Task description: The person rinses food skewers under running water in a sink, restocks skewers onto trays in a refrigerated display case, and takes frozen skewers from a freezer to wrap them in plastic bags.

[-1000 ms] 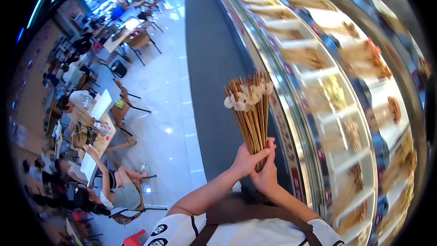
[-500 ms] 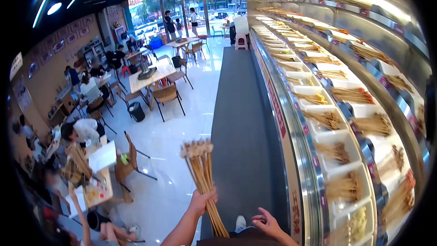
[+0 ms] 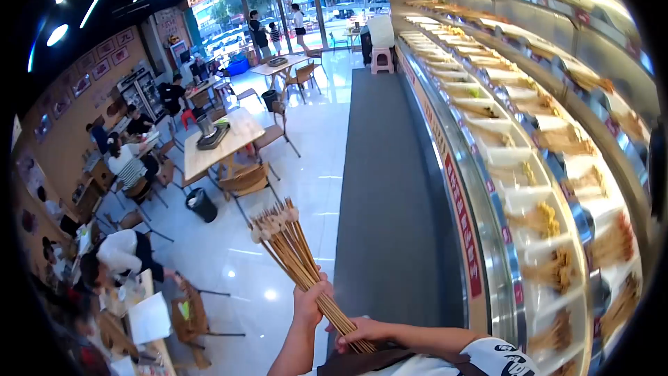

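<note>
A thick bundle of skewers point(image 3: 299, 257) slants across the lower middle of the view, pale food pieces at its upper-left tips. My left hand point(image 3: 311, 301) is wrapped round the sticks at about mid-length. Lower down, near the stick ends, my right hand point(image 3: 356, 334) is closed round the same bundle. Part of its fingers is hidden behind the sticks. To the right stands a lit display case point(image 3: 487, 251) with white bins of skewers point(image 3: 543, 219), apart from both hands.
A dark grey mat point(image 3: 383, 188) runs along the case towards the glass front. On the left are wooden tables point(image 3: 240, 136), chairs point(image 3: 243, 181), a black bin point(image 3: 202, 204) and several seated people. A person point(image 3: 129, 254) bends over the nearest table. A pink stool point(image 3: 382, 60) stands at the case's far end.
My right hand has moved left and closed round the lower sticks. The bundle now leans further left. The view has turned and moved forward along the case.
</note>
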`<control>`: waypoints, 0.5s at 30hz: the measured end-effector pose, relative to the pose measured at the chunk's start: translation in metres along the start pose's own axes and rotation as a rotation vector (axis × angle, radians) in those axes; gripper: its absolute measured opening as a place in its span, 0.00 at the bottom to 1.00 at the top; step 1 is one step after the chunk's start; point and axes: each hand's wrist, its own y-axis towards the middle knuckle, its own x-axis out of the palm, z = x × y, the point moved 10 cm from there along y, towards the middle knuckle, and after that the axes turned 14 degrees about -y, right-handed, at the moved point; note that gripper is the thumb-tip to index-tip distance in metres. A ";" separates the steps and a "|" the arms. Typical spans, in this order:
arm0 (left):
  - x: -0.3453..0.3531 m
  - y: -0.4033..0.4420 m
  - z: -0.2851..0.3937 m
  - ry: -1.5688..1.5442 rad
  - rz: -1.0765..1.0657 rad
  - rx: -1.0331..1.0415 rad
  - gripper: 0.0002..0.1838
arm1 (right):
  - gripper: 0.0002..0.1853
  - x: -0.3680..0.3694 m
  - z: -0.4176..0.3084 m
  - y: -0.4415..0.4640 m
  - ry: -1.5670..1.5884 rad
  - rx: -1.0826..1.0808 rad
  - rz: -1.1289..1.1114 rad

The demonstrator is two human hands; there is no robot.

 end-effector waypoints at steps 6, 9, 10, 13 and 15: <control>0.088 0.241 -0.070 0.093 -0.201 -0.235 0.27 | 0.15 -0.227 -0.100 0.011 0.003 -0.026 0.477; 0.144 0.326 -0.110 0.106 -0.372 -0.336 0.28 | 0.10 -0.330 -0.169 0.010 -0.032 -0.101 0.645; 0.144 0.362 -0.130 0.110 -0.374 -0.366 0.28 | 0.10 -0.378 -0.172 0.009 -0.045 -0.106 0.731; 0.142 0.457 -0.185 0.591 -0.438 -0.525 0.24 | 0.06 -0.505 -0.206 0.029 -0.129 -0.123 0.805; 0.149 0.540 -0.188 0.625 -0.406 -0.452 0.22 | 0.05 -0.586 -0.264 0.052 -0.211 -0.154 0.825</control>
